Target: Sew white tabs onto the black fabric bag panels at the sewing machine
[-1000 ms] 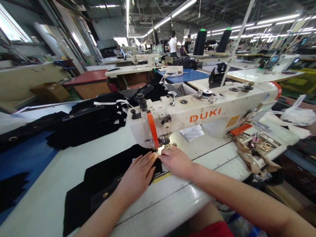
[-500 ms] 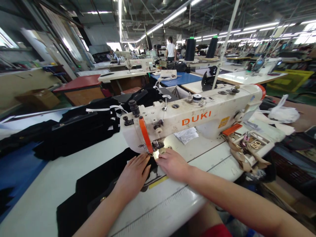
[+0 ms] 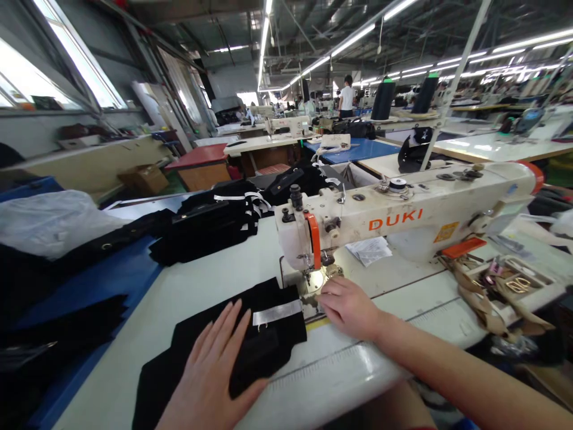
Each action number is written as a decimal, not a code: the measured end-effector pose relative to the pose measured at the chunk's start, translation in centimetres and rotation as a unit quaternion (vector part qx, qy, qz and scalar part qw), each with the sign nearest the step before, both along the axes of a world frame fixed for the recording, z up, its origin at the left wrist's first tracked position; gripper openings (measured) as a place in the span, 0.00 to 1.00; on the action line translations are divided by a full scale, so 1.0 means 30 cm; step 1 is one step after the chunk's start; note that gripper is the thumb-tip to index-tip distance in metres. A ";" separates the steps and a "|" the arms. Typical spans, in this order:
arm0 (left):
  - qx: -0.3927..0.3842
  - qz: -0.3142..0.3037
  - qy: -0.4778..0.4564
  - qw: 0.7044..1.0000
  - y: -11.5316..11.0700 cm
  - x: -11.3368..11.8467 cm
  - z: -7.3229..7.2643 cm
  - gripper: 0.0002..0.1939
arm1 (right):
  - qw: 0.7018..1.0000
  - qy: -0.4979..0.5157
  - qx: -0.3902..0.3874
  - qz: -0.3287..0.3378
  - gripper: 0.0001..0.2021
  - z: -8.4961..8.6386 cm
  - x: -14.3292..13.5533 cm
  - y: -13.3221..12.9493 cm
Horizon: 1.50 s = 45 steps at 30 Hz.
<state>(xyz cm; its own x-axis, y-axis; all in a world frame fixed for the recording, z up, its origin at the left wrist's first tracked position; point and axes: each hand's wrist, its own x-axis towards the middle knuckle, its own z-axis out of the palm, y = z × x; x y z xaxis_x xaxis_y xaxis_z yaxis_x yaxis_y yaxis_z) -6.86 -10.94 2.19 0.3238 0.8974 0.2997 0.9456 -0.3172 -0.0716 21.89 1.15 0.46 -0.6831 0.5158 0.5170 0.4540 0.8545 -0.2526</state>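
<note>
My left hand [image 3: 219,358] lies flat with spread fingers on a black fabric piece [image 3: 268,343] on the sewing table. A white strip [image 3: 277,312] crosses the fabric near its right edge, with a small metal ring just below. Beside the lit needle plate [image 3: 316,279] of the white sewing machine [image 3: 394,206], my right hand [image 3: 351,307] has its fingers curled together. Whatever they pinch, if anything, is hidden. The fabric sits left of the needle area, apart from the presser foot.
Stacked black pieces [image 3: 206,230] with white strips lie behind on the left. Papers [image 3: 369,251] rest under the machine arm. At the right stands a tray [image 3: 505,298] of metal buckles and beige straps. A person [image 3: 346,98] stands far back.
The black fabric has come out from under the needle area, leftwards. My left hand has moved with it and spread its fingers. The view has turned left.
</note>
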 end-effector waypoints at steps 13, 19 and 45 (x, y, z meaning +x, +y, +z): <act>0.098 0.322 -0.017 0.941 0.461 -0.466 0.514 0.24 | 0.997 0.012 -0.071 0.015 0.09 -0.010 -0.021 -0.012; 0.045 0.290 -0.017 0.956 0.778 -0.351 0.456 0.20 | 0.995 0.044 -0.089 -0.018 0.11 -0.019 -0.020 -0.010; -0.108 0.480 -0.014 0.871 -0.046 -0.725 0.332 0.19 | 0.998 0.020 -0.056 0.029 0.11 -0.046 0.006 -0.015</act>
